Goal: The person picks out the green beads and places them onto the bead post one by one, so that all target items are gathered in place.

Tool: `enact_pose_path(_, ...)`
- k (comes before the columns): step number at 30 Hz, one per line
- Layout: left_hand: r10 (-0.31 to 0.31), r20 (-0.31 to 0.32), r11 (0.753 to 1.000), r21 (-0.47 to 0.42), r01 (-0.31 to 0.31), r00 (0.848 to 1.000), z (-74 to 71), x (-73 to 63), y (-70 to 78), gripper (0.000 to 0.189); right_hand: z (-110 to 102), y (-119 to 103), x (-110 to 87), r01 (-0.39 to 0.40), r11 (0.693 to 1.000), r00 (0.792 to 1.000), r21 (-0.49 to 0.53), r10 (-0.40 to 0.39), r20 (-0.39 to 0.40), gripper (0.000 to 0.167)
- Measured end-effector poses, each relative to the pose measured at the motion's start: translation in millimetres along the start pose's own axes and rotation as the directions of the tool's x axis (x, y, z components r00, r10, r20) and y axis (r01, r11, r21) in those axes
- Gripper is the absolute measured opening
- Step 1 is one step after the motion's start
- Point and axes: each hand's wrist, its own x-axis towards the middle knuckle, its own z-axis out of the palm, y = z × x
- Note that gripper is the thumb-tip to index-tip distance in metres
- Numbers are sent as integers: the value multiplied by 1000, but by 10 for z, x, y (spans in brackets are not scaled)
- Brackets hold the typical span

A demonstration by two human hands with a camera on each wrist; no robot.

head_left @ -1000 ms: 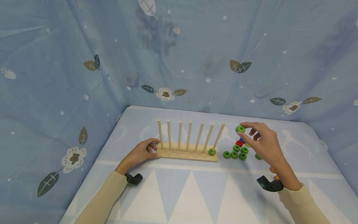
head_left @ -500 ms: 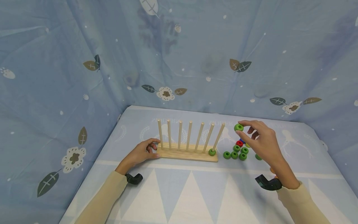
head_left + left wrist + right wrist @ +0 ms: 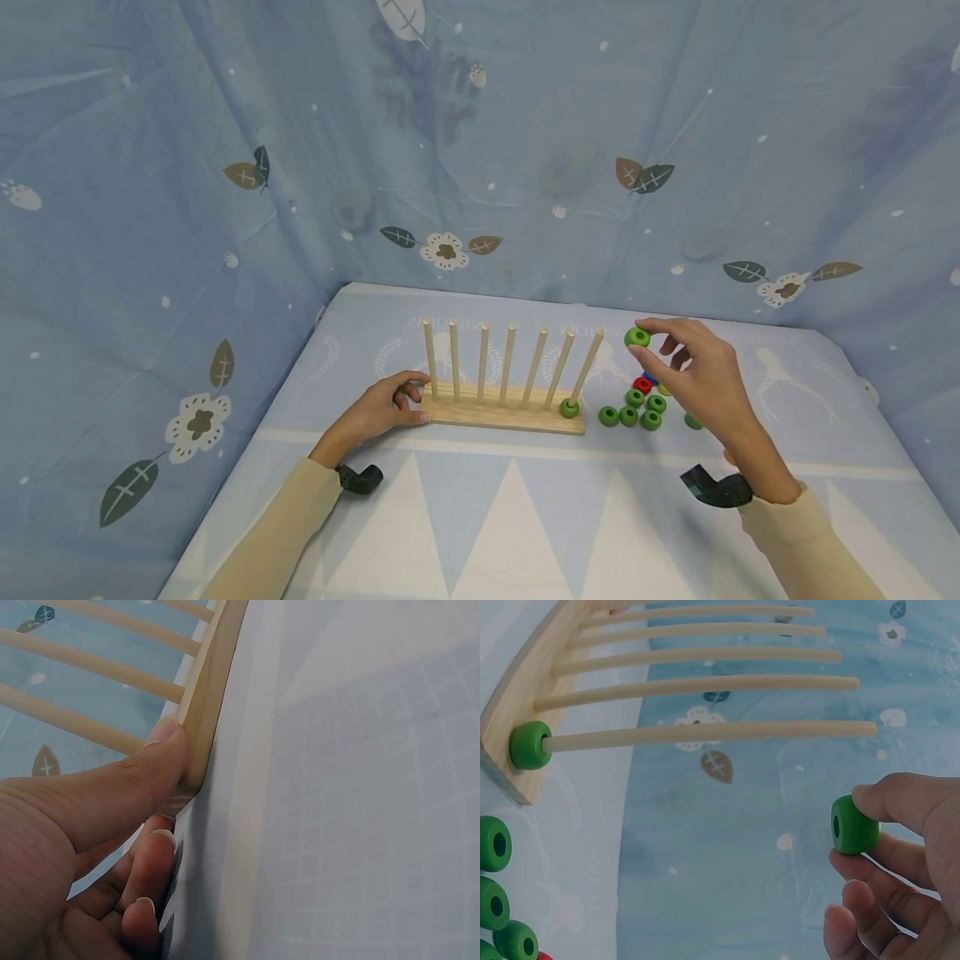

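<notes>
A pale wooden pegboard (image 3: pixel 495 415) with several upright pegs stands on the table. My left hand (image 3: pixel 378 410) grips its left end, the thumb on the front edge and the fingers behind, as the left wrist view (image 3: pixel 112 802) also shows. On the rightmost peg (image 3: pixel 705 735) one green bead (image 3: pixel 569 407) sits down at the base. My right hand (image 3: pixel 697 371) pinches another green bead (image 3: pixel 855 825) between thumb and fingertip. That bead hangs in the air to the right of the rightmost peg, near the height of its top, its hole visible.
Loose green beads (image 3: pixel 628 415) lie right of the pegboard, with a red bead (image 3: pixel 642 385), a blue one and a yellow one behind them. A lone green bead (image 3: pixel 692 422) and an orange one lie by the right forearm. Patterned blue cloth (image 3: pixel 525 167) rises behind the table.
My right hand has moved slightly left and up with the green bead, closer to the rightmost peg. The left hand and the pegboard have stayed in place.
</notes>
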Motion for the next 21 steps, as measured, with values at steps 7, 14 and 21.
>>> enact_pose_path(7, -11, 4, 1000, 7, 11, 1000, -6, 9, -22, 61, -3, -21, 31, -1, 1000, 1000, 6, 1, -7, 40)
enact_pose_path(14, -4, 2, 1000, 9, 4, 1000, -10, 17, -22, 62, -10, -47, 57, 23, 999, 999, 24, -23, -23, 39)
enact_pose_path(21, -6, -6, 1000, 8, 6, 1000, 16, 30, -47, 64, -4, -75, 82, 4, 1000, 1000, 25, -3, -20, 38)
